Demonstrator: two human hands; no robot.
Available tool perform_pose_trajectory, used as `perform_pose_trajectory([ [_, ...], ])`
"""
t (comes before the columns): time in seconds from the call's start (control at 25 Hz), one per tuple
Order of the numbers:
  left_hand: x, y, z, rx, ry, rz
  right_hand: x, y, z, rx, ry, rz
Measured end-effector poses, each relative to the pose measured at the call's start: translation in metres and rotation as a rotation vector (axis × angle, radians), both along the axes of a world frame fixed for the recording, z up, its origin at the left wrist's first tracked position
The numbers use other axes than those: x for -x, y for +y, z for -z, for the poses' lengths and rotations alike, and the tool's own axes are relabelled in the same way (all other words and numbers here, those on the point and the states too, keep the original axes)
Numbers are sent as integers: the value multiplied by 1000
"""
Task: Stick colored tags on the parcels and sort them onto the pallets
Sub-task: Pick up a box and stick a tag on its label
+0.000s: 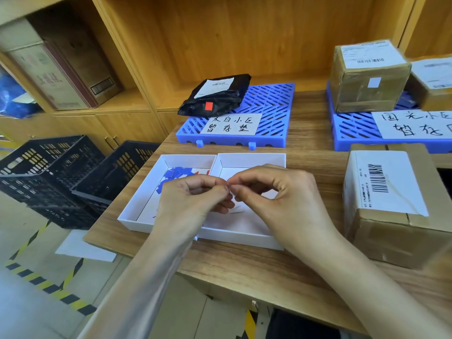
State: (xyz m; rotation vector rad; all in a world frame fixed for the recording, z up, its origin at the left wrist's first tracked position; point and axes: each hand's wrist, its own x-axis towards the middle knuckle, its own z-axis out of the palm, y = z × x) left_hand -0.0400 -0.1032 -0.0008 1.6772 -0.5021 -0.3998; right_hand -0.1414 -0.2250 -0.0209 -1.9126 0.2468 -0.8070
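Observation:
My left hand (195, 194) and my right hand (276, 192) meet fingertip to fingertip over two white trays, pinching a small tag (229, 186) whose colour I cannot tell. The left tray (137, 206) holds several blue tags (175, 173) and a few red ones. A cardboard parcel (396, 204) with a barcode label stands on the table to the right. A black bag parcel (217, 94) with a red tag lies on the left blue pallet (269, 113). A box (367, 77) with a pale blue tag sits on the right blue pallet (354, 128).
The right white tray (252, 160) lies under my hands. A second box (433, 81) sits at the far right. Black crates (61, 177) stand on the floor left of the wooden table (244, 270). Wooden shelves with boxes rise behind.

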Motion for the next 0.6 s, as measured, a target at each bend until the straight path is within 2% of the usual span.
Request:
perform_pose_trajectory([
  [0.16, 0, 0, 1, 4, 10, -20, 0, 2, 2, 59, -27, 7],
  [0.4, 1, 5, -5, 59, 147, 35, -4, 0, 0, -189, -3, -33],
  [0.52, 2, 6, -6, 103, 248, 36, -4, 1, 0, -221, -24, -23],
  [0.6, 3, 6, -5, 118, 273, 28, -3, 1, 0, -168, -40, 16],
])
